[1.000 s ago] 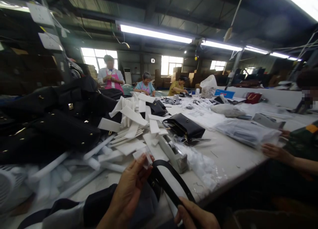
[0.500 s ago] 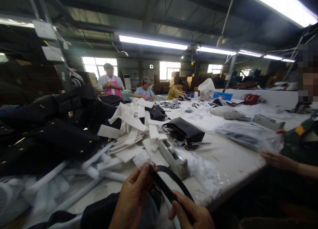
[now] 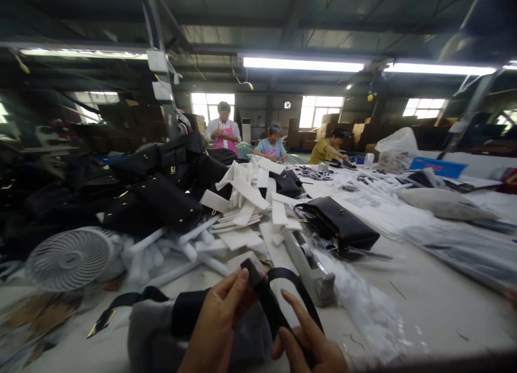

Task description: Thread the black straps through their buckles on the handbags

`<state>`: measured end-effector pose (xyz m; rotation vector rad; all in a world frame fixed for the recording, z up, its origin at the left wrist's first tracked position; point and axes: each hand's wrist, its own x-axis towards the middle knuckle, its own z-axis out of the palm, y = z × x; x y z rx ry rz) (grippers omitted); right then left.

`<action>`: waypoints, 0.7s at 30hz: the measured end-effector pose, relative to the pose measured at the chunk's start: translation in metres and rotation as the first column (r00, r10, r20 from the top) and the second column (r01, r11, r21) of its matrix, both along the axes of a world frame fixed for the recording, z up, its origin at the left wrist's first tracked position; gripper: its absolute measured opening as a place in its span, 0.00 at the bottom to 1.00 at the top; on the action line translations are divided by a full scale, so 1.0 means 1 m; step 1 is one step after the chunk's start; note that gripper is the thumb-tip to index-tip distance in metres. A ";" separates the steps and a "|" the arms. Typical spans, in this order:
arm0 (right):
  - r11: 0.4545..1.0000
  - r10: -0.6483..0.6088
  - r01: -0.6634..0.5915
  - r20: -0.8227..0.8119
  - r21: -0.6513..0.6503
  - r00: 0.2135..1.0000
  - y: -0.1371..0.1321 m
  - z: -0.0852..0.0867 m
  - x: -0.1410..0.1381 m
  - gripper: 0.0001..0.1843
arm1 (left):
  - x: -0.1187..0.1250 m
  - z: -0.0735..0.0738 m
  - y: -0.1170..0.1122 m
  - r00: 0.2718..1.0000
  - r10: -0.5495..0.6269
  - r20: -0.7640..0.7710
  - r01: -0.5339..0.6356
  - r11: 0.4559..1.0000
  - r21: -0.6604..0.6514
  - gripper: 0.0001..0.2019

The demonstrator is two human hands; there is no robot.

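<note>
Watching remotely, I take the grey tape dispenser [image 3: 313,276] as my landmark. To its near left, the left hand [image 3: 220,313] pinches the end of a black strap [image 3: 267,305], where what looks like clear film [image 3: 252,268] lies; the right hand [image 3: 311,340] grips the strap lower down, index finger extended. I'd hold the band flat and taut between both pinches, pressing evenly so the film doesn't wrinkle.

Around the dispenser, the white table [image 3: 432,303] bears crumpled plastic [image 3: 371,303] to its right, a black handbag [image 3: 347,225] just beyond, foam strips [image 3: 248,192] leftward and, farther left, a white fan [image 3: 70,260]. Three co-workers [image 3: 224,136] are well beyond it, near bright windows [image 3: 322,111].
</note>
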<state>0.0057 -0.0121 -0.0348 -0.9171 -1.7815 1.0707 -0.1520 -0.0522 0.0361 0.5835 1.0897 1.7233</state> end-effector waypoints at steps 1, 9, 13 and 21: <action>0.999 0.039 -0.039 0.005 -0.022 0.999 0.002 0.004 -0.002 0.34 | 0.003 -0.003 -0.001 1.000 -0.014 -0.015 0.014 1.000 0.000 0.19; 0.930 0.364 -0.363 0.029 -0.055 0.931 0.024 0.037 -0.007 0.42 | -0.007 -0.009 -0.009 0.984 -0.017 -0.178 0.013 1.000 -0.021 0.18; 0.936 0.349 -0.352 0.133 -0.007 0.927 0.029 0.037 -0.009 0.37 | -0.036 0.006 -0.007 0.979 0.163 -0.119 -0.156 0.986 0.064 0.17; 0.892 0.395 -0.429 0.218 0.139 0.892 0.046 0.120 -0.042 0.41 | -0.031 0.024 0.003 0.970 -0.024 -0.240 0.086 0.964 0.253 0.16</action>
